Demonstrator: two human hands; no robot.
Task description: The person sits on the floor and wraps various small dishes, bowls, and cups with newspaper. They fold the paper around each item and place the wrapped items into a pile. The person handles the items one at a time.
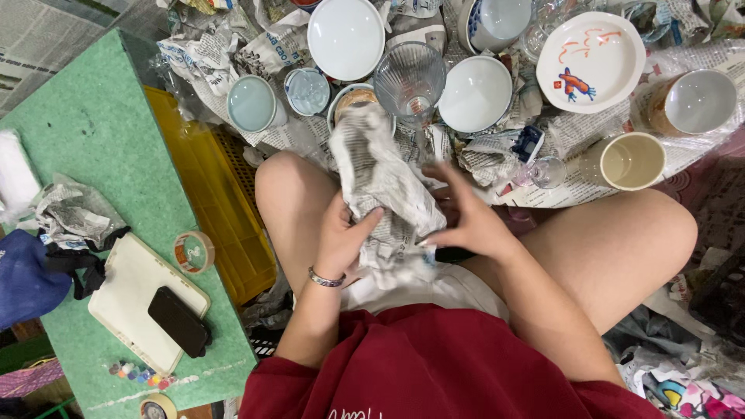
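Two bare hands at work over the lap, between the knees: left hand (pixel 341 237) clasped around the side of a crumpled newspaper bundle (pixel 384 186), thumb pressed on the paper, a beaded bracelet (pixel 326 278) at the wrist; right hand (pixel 466 217) with fingers spread, fingertips touching the bundle's right edge, not clenched on it. Bundle held upright, upper end near a ribbed clear glass goblet (pixel 410 77) standing just beyond on newspaper-covered ground. Around the goblet, crowded close: a plain white plate (pixel 346 37), a white bowl (pixel 475 93), a pale blue cup (pixel 252 103), a small glass dish (pixel 307 91), and further right a white plate painted with an orange and blue fish (pixel 591 62), a cream mug (pixel 630 161) and a brown-sided bowl (pixel 691 102). To the left, a yellow plastic crate (pixel 221 194) beside a green counter (pixel 93 132), bearing a roll of tape (pixel 194 251), a white tablet case (pixel 136 299) with a black phone (pixel 179 320) lying on it, and more crumpled newspaper (pixel 70 213).
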